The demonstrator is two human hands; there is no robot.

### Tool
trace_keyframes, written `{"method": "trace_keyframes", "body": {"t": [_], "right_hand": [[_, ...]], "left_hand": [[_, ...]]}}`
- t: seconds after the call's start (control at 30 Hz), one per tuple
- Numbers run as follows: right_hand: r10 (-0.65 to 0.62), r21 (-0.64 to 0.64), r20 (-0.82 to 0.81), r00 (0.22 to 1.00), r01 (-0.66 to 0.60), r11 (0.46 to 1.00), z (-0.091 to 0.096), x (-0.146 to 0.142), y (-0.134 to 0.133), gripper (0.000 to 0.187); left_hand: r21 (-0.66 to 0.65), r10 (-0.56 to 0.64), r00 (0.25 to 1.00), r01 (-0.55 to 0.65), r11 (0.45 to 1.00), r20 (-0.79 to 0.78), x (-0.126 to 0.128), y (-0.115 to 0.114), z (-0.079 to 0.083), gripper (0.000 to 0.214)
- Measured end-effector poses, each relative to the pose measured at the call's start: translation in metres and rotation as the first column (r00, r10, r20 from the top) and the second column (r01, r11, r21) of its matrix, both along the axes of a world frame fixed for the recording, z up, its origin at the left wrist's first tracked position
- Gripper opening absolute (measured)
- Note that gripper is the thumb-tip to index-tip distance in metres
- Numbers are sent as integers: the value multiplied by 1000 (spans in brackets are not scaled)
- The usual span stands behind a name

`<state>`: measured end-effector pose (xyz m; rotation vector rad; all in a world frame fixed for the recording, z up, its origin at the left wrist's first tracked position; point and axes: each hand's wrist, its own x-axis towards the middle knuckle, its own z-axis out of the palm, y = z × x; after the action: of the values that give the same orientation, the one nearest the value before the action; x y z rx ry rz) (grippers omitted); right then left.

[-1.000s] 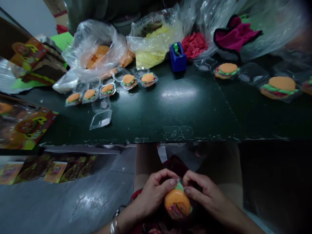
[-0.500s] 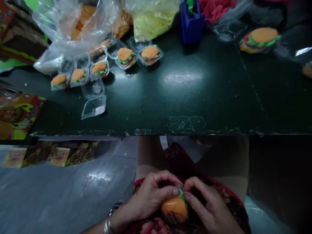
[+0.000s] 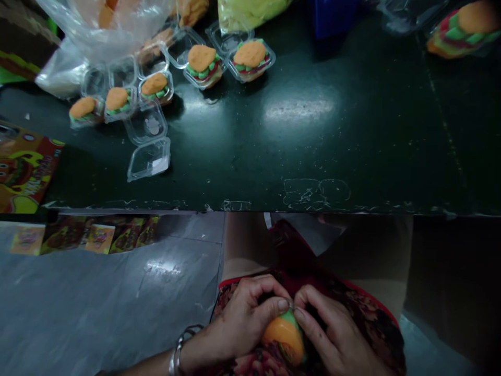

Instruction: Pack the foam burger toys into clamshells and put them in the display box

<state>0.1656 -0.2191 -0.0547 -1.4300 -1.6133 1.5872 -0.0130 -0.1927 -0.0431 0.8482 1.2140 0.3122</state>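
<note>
Low over my lap, my left hand (image 3: 245,318) and my right hand (image 3: 332,334) both pinch a small toy burger (image 3: 284,337) with an orange bun and a green layer. Thumbs and forefingers of both hands meet at its top edge. A metal bangle sits on my left wrist. Part of the toy is hidden under my fingers.
A dark green table (image 3: 297,156) fills the upper half. Several toy burgers in clear trays (image 3: 201,65) and empty clear trays (image 3: 148,159) lie at its left, with plastic bags (image 3: 109,26) behind. Printed orange cards (image 3: 23,167) lie far left; another burger (image 3: 457,31) is top right.
The view has tilted down, so the table items slid toward the top of the frame. My hands stay on the toy burger, lower in the frame.
</note>
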Motion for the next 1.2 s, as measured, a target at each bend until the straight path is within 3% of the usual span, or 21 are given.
{"method": "trace_keyframes", "body": {"t": [0.07,0.13,0.23,0.33,0.47,0.57,0.73,0.83,0.9,1.03,1.2], "right_hand": [[-24,-151,-45,999,17,988,-6,-1,9,24],[-79,-240,-62,995,62,969,-12,1,20,27],[-122,-219,-36,992,112,969,-17,8,34,32],[-107,-211,-35,994,98,973,-18,14,37,40],[-137,-244,-102,985,109,964,-19,18,32,46],[-203,-262,-182,962,151,953,-18,21,26,46],[-199,-226,-264,944,140,964,-10,32,27,45],[-160,-170,-280,946,115,979,3,38,41,47],[-188,-147,-281,941,152,977,14,41,52,47],[-246,-79,-295,923,234,969,30,41,59,43],[-345,-88,-431,834,342,936,19,38,59,42]], "left_hand": [[-173,164,985,-152,973,56,1,4,-9,19],[-291,369,925,-328,899,96,4,11,-17,22],[-299,633,761,-577,760,142,7,26,-24,25],[-278,724,662,-671,687,192,11,32,-25,27],[-295,691,678,-626,722,252,19,26,-20,28],[-348,630,699,-529,774,339,20,17,-12,38],[-323,401,750,-260,910,525,9,14,3,43],[-253,271,784,-150,956,558,4,23,13,48],[-209,257,788,-166,964,559,7,32,22,52],[-73,365,754,-391,917,546,23,46,37,48],[-9,384,679,-486,874,626,43,51,38,46]]}}
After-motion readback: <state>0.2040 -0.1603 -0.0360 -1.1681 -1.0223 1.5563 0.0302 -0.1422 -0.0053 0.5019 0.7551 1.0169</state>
